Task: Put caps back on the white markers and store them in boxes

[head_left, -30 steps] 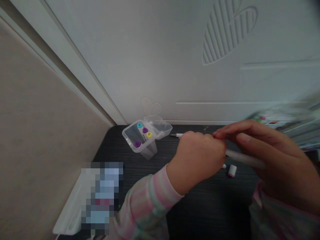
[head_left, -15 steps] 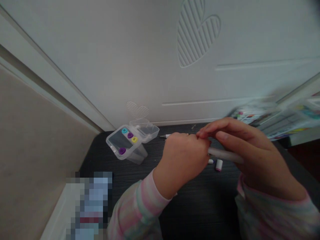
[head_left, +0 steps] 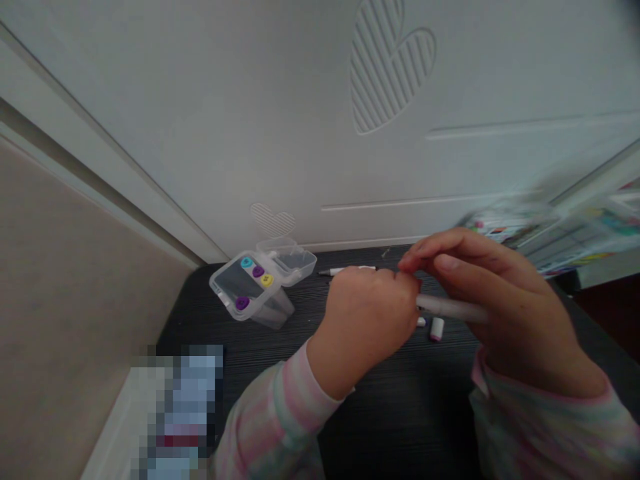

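Note:
My left hand (head_left: 370, 320) is closed in a fist around a white marker (head_left: 450, 308), which sticks out to the right. The far end of the marker reaches the palm of my right hand (head_left: 505, 300). Fingers and thumb of that right hand are stretched out and apart, and its fingertips touch the left knuckles. Under the hands, a small white cap with a pink rim (head_left: 437, 329) lies on the dark table (head_left: 400, 400). A white piece (head_left: 421, 322) beside it is partly hidden by the left fist.
Left of the hands stands a clear plastic container (head_left: 265, 303) with its lid open and coloured buttons on top. Behind the left fist lies a white marker (head_left: 345, 271). Clear bags of colourful items (head_left: 505, 223) are at the right. A white panel (head_left: 250, 120) rises behind the table.
Both hands keep almost the same pose around the marker. The view has shifted slightly, and my right hand sits a touch higher.

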`<state>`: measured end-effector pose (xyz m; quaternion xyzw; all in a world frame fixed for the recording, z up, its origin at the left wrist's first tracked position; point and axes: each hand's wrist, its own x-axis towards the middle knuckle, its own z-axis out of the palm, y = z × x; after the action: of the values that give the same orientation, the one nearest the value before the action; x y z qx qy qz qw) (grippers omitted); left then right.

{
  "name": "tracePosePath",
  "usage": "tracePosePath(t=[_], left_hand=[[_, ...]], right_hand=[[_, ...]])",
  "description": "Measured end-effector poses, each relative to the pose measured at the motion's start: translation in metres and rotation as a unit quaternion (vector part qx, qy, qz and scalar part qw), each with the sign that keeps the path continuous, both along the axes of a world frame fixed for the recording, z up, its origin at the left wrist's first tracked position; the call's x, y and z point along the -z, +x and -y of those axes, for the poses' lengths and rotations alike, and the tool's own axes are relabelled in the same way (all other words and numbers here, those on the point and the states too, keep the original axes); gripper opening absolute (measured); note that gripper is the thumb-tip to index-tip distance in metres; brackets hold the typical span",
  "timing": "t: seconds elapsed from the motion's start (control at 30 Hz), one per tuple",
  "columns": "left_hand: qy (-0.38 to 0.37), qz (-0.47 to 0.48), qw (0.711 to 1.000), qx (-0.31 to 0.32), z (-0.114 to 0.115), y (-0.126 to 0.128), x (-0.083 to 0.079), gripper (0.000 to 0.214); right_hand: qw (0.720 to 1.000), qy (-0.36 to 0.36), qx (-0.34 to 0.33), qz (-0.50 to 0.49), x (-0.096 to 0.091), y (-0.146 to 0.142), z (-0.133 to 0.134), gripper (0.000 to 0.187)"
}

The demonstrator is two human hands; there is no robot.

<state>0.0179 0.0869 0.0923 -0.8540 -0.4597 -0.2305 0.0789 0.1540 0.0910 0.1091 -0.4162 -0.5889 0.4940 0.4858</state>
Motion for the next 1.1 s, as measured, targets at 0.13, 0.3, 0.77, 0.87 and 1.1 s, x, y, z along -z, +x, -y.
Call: tracePosePath(t=[0.13,0.3,0.77,0.87,1.1], left_hand=[[-0.004,-0.002,1.000,-0.001,0.0005,0.0001,-0.0009,0.017],[-0.013,-0.002,1.000,0.000,0.0002,0.0001,-0.0024,0.017],[-0.016,-0.005,1.000,0.003,-0.0002,-0.0014,-0.0022,0.016],[-0.018,-0.003,1.000,0.008,-0.0006,-0.0016,-0.0023,0.016],[-0.023,-0.001,1.000,0.006,-0.0008,-0.0025,-0.0029,0.016]], right_hand=[[1.000,0.005,0.001,0.003,-0.0001,0.0000,0.0004,0.007],[1.000,-0.005,-0.002,0.000,-0.0009,-0.0012,0.0005,0.007],[1.000,-0.005,0.013,0.012,-0.0015,-0.0006,0.0009,0.008],[1.000,0.000,0.015,0.012,-0.0015,-0.0006,0.0006,0.007],[1.000,-0.008,0.012,0.012,-0.0043,-0.0017,0.0027,0.008]])
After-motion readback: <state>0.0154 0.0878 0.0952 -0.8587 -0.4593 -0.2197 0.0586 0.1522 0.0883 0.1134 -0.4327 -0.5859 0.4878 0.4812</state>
